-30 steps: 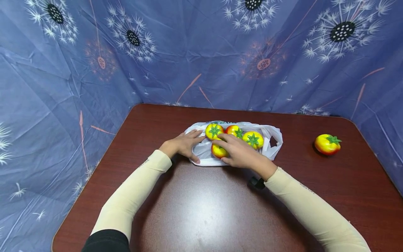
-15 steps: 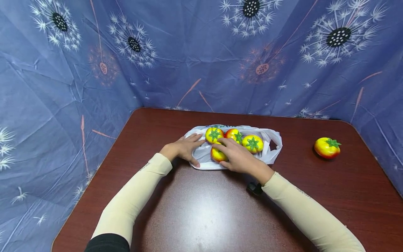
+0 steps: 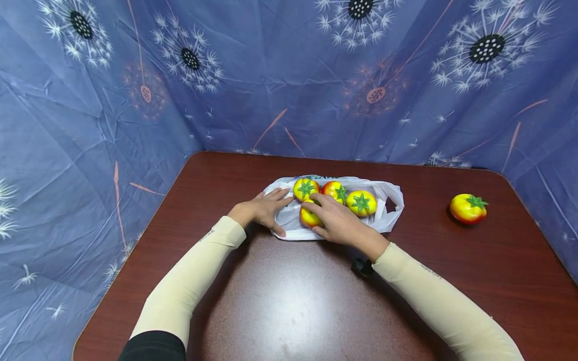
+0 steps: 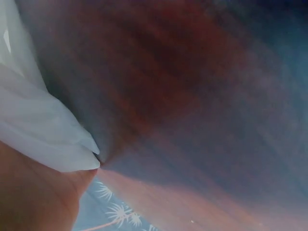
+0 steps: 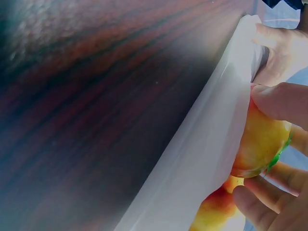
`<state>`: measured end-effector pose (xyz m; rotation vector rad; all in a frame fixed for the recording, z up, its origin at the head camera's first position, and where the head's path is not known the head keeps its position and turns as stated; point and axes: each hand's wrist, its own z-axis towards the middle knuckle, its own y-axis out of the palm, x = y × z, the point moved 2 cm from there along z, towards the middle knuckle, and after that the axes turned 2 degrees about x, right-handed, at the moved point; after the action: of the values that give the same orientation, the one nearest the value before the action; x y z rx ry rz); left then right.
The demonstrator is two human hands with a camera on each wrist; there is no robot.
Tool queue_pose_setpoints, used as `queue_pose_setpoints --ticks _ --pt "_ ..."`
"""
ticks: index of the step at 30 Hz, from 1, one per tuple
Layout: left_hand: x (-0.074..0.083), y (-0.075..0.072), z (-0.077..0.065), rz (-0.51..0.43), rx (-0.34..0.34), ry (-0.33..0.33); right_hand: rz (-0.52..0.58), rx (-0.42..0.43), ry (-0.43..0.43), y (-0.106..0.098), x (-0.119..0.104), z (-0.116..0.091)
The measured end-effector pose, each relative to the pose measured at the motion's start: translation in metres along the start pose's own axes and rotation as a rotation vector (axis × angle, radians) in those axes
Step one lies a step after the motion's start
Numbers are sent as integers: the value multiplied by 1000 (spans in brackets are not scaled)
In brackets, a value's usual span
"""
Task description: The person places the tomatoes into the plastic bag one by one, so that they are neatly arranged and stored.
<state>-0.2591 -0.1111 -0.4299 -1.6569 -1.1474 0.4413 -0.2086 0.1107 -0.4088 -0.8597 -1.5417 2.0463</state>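
A white plastic bag (image 3: pixel 289 228) lies on its back on the table, its handle end to the right. Several yellow-red tomatoes with green star-shaped tops sit on or in it. My right hand (image 3: pixel 340 220) grips the front tomato (image 3: pixel 309 216), thumb on the near side and fingers over its far side. In the right wrist view, the gripped tomato (image 5: pixel 262 142) rests against the bag's white edge, with another tomato (image 5: pixel 216 209) below it. My left hand (image 3: pixel 264 209) lies on the bag's left end, fingers spread and straight, thumb at the near edge.
Behind the right hand are a left tomato (image 3: pixel 306 189), a middle tomato (image 3: pixel 333 190) and a right tomato (image 3: pixel 361 202). One loose tomato (image 3: pixel 467 208) stands far right on the brown table (image 3: pixel 253 291). A blue dandelion-print cloth (image 3: pixel 271 65) hangs behind and to the left.
My right hand and the gripped tomato have shifted slightly left over the bag. My left hand stays in place on the bag. The head view tilts slightly.
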Motion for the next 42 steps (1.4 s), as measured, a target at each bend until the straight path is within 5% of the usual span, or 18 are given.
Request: queue_pose_setpoints --ticks 20,33,42 --pt "0 0 1 -1 -4 0 -41 20 1 -8 -3 -9" --pt "-1 1 0 -11 -11 -1 -2 76 38 -50 11 -49" --pt "0 1 1 2 -7 1 56 258 194 -97 62 -97"
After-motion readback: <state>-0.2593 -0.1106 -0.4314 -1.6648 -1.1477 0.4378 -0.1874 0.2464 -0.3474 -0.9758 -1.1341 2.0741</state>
